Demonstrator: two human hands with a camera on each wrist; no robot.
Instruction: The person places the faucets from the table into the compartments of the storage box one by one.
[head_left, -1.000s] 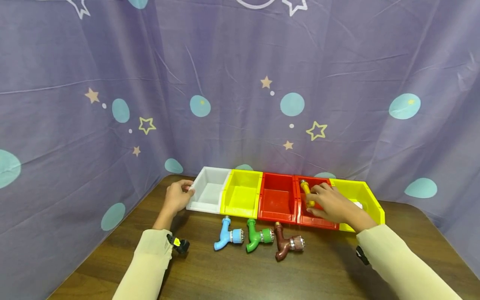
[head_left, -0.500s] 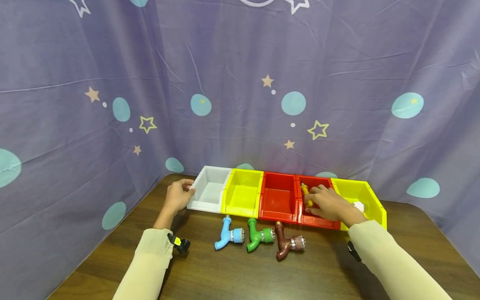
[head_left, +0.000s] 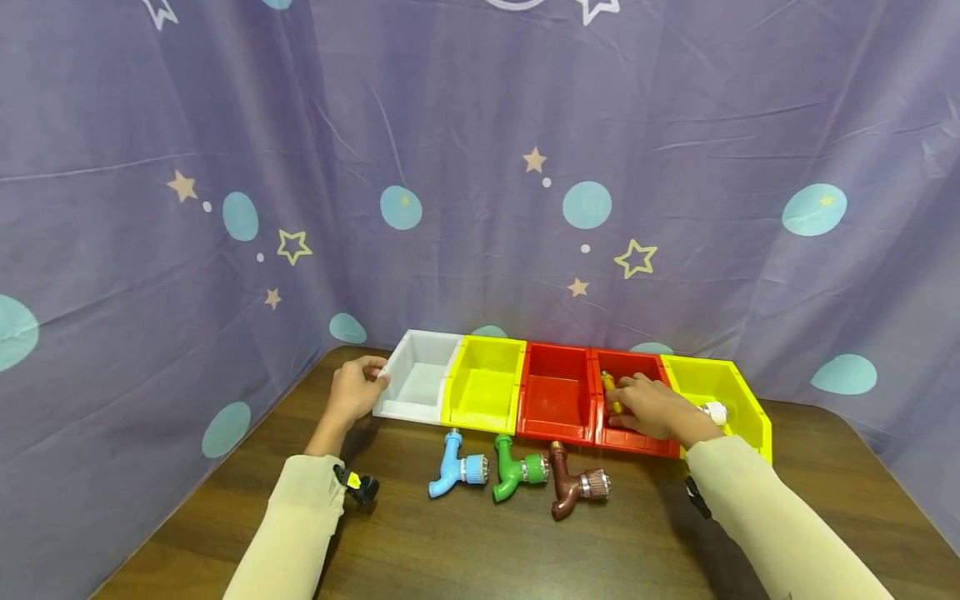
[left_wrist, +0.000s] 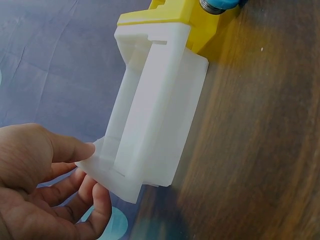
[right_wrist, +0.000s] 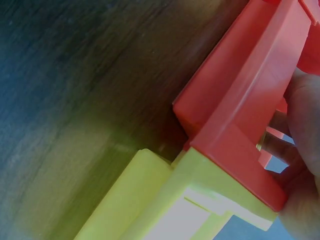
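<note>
My left hand (head_left: pixel 357 390) pinches the left side rim of the white bin (head_left: pixel 420 385), the thumb on top and fingers outside. My right hand (head_left: pixel 651 407) reaches into the right-hand red bin (head_left: pixel 637 443), fingers curled around a yellow tap (head_left: pixel 608 382) that leans by its left wall. Much of this tap is hidden behind the fingers. Before the row of bins lie a blue tap (head_left: pixel 450 467), a green tap (head_left: pixel 507 473) and a brown tap (head_left: pixel 567 485), their knobs toward the right.
Between the white and red bins stands a yellow bin (head_left: pixel 484 383), then another red bin (head_left: pixel 557 392). A yellow bin (head_left: pixel 738 400) at the right end holds a white piece (head_left: pixel 715 412) with a metal part. Behind the wooden table (head_left: pixel 465 550) hangs a patterned curtain (head_left: pixel 480 167).
My right hand and forearm have shifted slightly left, the yellow tap sitting lower in the red bin. More of the white piece shows in the end bin. My left hand stays put.
</note>
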